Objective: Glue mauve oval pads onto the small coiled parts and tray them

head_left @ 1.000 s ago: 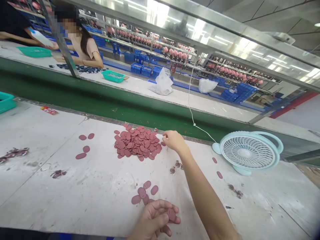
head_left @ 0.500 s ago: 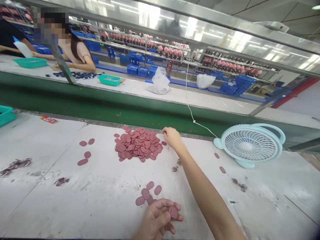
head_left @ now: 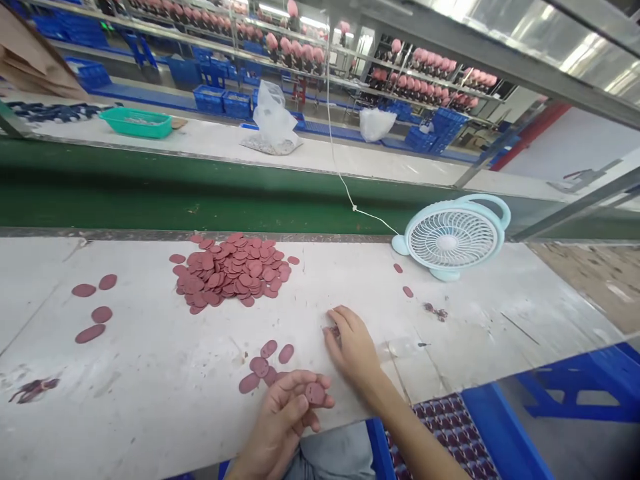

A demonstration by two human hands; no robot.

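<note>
Though against left fingers [head_left: 300, 378], disc [head_left: 315, 393] visible.

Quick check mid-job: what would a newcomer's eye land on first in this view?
Probably the heap of red ovals, left of centre towards the far edge of the table. Next, the pale blue fan, near that same edge on the right. In the foreground, the left hand holds one oval, with the right hand farther out to its right.
</note>
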